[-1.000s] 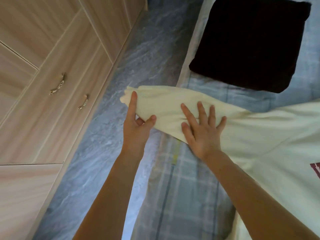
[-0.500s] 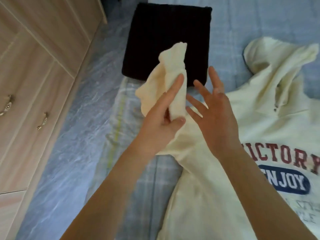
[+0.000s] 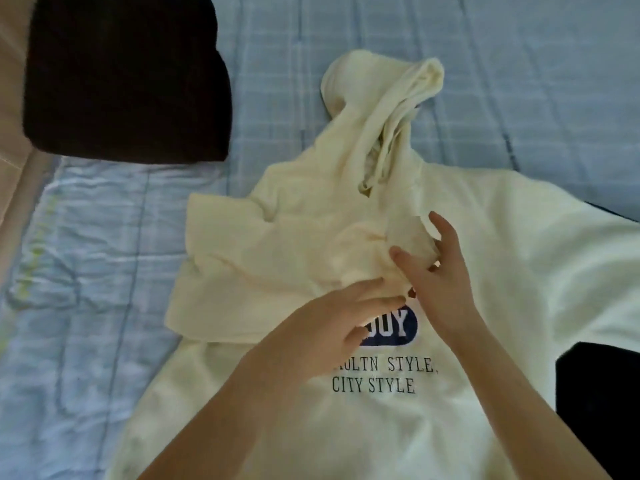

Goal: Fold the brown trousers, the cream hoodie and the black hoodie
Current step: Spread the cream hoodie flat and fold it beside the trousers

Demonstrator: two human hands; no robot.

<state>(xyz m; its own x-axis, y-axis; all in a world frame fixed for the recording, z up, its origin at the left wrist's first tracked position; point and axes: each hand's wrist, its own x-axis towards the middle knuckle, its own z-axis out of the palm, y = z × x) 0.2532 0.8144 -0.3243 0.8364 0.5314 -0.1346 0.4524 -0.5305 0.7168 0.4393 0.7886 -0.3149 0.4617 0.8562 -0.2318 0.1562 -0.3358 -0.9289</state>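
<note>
We look down on a bed (image 3: 346, 29) covered in a pale blue checked sheet, creased along its left side. The cream hoodie (image 3: 381, 427) lies face up in the middle of the bed, with its hem towards us. Its hood (image 3: 374, 91) is rumpled at the far end. One sleeve (image 3: 259, 258) is folded in across the chest, and its bulk is bunched over the upper part of the print (image 3: 384, 375). Below it we can still read "CITY STYLE" and part of a blue badge. The other sleeve spreads out to the right edge of the view.

Our right hand (image 3: 440, 282) is over the chest and pinches the end of the folded sleeve between thumb and curled fingers. Our left hand (image 3: 322, 334) is flat just beside it. Its fingers are straight and lie on the lower edge of that sleeve, above the badge, and it grips nothing.

A dark bundle (image 3: 128, 77), neatly folded, sits on the bed at the far left, apart from the hoodie. We cannot tell whether it is brown or black. A black cloth (image 3: 602, 410) shows at the near right, against the hoodie's side.
</note>
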